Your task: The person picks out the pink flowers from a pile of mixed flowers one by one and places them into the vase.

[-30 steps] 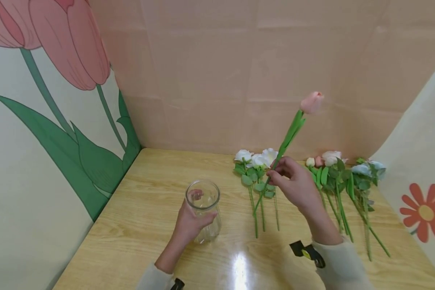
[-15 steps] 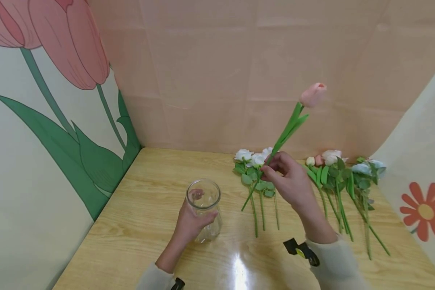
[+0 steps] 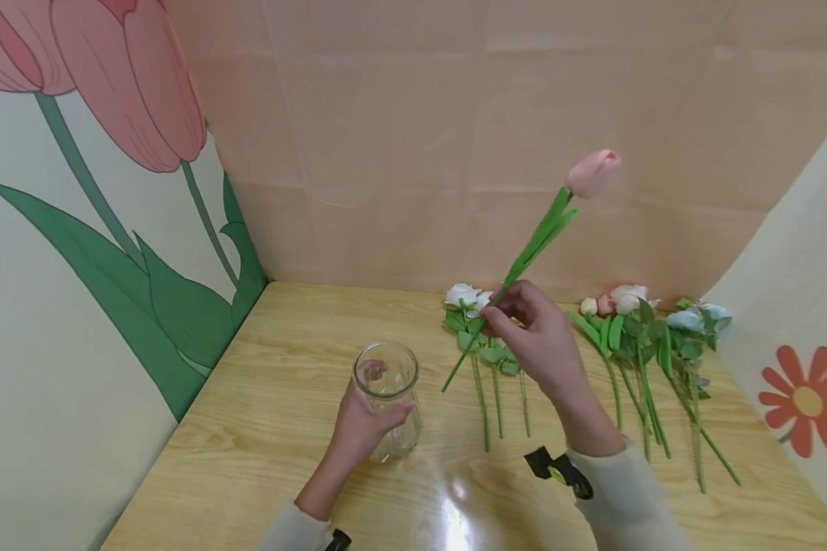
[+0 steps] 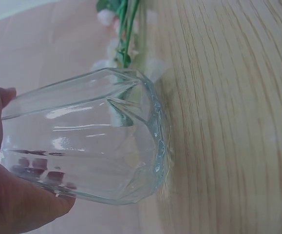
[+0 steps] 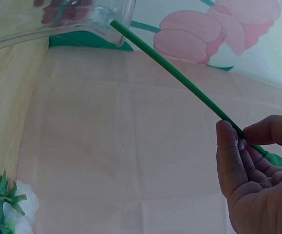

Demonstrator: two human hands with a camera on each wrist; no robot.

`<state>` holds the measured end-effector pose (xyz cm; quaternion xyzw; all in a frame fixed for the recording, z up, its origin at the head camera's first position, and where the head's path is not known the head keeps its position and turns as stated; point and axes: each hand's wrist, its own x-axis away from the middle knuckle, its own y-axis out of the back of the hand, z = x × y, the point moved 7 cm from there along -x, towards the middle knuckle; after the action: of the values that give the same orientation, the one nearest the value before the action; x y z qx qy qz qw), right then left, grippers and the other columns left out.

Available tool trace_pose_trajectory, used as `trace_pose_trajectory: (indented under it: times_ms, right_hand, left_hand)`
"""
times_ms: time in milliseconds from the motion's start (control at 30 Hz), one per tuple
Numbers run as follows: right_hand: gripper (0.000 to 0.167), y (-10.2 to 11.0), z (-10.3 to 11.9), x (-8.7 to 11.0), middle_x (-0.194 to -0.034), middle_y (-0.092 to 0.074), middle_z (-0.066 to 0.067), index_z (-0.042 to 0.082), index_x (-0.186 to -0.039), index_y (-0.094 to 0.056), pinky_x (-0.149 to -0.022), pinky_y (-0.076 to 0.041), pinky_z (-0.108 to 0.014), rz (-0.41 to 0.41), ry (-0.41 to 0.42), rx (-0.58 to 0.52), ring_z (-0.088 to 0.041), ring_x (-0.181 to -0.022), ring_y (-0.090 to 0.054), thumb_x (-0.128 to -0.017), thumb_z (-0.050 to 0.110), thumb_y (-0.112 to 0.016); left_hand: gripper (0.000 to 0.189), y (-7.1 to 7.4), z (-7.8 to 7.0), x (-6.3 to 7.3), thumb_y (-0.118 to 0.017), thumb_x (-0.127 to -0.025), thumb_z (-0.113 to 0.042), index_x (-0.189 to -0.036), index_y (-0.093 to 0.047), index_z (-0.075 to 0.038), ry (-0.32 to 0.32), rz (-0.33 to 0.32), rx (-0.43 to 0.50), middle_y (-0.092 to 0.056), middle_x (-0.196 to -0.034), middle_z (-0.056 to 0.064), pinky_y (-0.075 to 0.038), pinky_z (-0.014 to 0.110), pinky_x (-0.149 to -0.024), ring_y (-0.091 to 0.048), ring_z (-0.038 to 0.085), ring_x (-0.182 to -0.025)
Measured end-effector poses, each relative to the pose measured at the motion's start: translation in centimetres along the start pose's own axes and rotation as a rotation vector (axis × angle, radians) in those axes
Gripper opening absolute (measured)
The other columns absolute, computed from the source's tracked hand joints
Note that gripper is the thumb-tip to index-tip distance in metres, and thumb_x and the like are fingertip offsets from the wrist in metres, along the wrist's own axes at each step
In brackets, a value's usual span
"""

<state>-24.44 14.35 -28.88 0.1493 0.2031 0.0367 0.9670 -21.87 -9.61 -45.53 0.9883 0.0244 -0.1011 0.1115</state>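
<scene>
A clear glass vase with a round rim stands upright on the table. My left hand grips it around the upper side; in the left wrist view its faceted base meets the wood. Between thumb and fingers my right hand pinches the green stem of a pink tulip, held in the air and tilted, bloom up to the right. The stem's lower end points down-left, to the right of the vase. In the right wrist view, the green stem appears to overlap the vase's rim.
White flowers with green stems lie on the table behind the right hand. Further right are a pale pink bloom and blue flowers, with several stems. A peach backdrop rises at the table's back edge.
My right hand has moved left with the tulip, bringing the stem's lower end nearer the vase. The tulip leans more now. The left hand and vase have stayed in place.
</scene>
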Motion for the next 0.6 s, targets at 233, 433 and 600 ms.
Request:
trace_pose_trajectory:
  times_ms: [233,433,600]
  right_hand:
    - [0.018,-0.7,0.9,-0.5,-0.092,-0.067,-0.02,0.0,-0.106,-0.061,-0.073,-0.063,-0.032,-0.019,0.043,-0.039,-0.023,-0.081,-0.071,-0.097,0.014,-0.068]
    - [0.019,-1.4,1.6,-0.6,-0.091,-0.067,-0.018,0.001,-0.107,-0.061,-0.072,-0.062,-0.031,-0.023,0.074,-0.034,-0.02,-0.078,-0.071,-0.098,0.016,-0.068]
    - [0.019,-2.0,2.2,-0.8,-0.09,-0.067,-0.018,0.0,-0.107,-0.061,-0.072,-0.062,-0.031,-0.03,0.096,-0.065,-0.017,-0.078,-0.071,-0.097,0.014,-0.069]
  left_hand:
    - [0.076,-0.1,0.3,-0.1,-0.09,-0.073,-0.025,-0.135,-0.047,-0.01,0.004,-0.005,-0.009,-0.053,-0.138,0.021,-0.041,0.062,-0.106,-0.049,0.045,-0.129]
    - [0.076,-0.1,0.3,-0.1,-0.09,-0.073,-0.025,-0.134,-0.048,-0.01,-0.004,-0.007,-0.014,-0.054,-0.138,0.021,-0.042,0.062,-0.105,-0.05,0.044,-0.128]
    - [0.077,-0.2,0.2,-0.1,-0.09,-0.073,-0.024,-0.135,-0.047,-0.008,-0.011,-0.009,-0.008,-0.053,-0.138,0.021,-0.043,0.062,-0.104,-0.05,0.044,-0.128]
